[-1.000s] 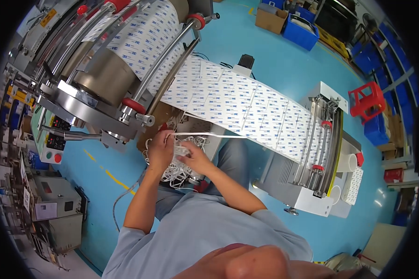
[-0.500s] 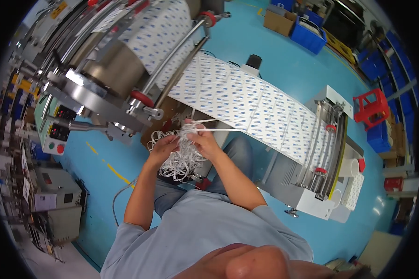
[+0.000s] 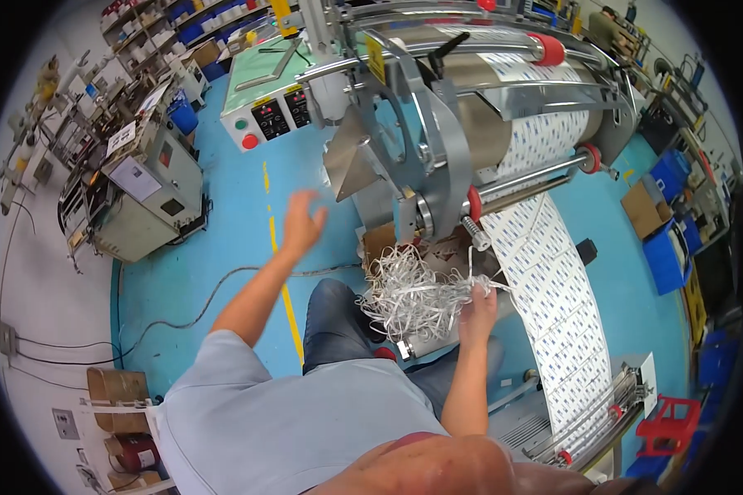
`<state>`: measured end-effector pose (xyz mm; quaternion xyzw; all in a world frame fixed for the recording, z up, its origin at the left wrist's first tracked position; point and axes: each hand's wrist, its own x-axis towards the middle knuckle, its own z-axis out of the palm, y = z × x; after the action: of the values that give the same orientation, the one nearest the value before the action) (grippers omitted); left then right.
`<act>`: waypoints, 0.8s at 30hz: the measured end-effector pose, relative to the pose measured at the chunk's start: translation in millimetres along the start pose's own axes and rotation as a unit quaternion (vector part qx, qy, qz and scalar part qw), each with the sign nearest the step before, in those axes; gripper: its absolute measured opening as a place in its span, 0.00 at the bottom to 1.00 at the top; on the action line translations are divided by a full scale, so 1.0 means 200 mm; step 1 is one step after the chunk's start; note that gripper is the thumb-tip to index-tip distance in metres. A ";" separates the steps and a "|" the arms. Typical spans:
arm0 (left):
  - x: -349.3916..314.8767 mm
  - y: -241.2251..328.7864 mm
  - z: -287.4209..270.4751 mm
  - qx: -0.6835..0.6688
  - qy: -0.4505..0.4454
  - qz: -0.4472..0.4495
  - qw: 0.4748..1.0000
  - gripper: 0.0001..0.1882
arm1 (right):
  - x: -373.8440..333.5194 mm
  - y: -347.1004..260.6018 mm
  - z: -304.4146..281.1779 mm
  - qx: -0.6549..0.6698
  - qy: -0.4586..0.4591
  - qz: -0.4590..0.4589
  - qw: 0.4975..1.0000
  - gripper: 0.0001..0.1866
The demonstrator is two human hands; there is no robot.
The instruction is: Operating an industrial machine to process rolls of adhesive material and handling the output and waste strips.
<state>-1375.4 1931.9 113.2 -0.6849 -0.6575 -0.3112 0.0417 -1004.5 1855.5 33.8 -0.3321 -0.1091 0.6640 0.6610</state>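
Note:
My right hand (image 3: 479, 312) is closed on white strips next to the printed web. From it a big tangled bundle of narrow white strips (image 3: 409, 289) spreads leftward, above my knees. A few strips run from the hand up to the roller and across to the edge of the white web with small blue print (image 3: 553, 297). My left hand (image 3: 304, 224) is raised in the air, away from the bundle, its thumb apart from the fingers and nothing seen in it. The control box (image 3: 264, 120) lies beyond that hand, not touched.
The roller machine (image 3: 462, 148), with steel rollers and red collars, stands ahead. A grey cabinet machine (image 3: 153, 190) is at the left. A cable (image 3: 215, 289) crosses the blue floor. Blue bins (image 3: 667, 256) and a red plastic stool (image 3: 669, 425) are at the right. Another person sits far off.
My left hand has let go of the strips and moved up and left. My right hand still holds them near the web. The view has turned to the left.

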 end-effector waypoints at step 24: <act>0.56 -0.69 -0.13 0.341 -0.050 0.031 0.938 0.22 | 0.08 0.23 0.34 -0.430 -0.059 -0.011 0.901 0.22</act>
<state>-1518.4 2035.4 138.7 -0.6644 -0.7037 -0.0326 0.2496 -1079.0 1886.9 53.7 -0.5430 -0.4267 0.5634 0.4534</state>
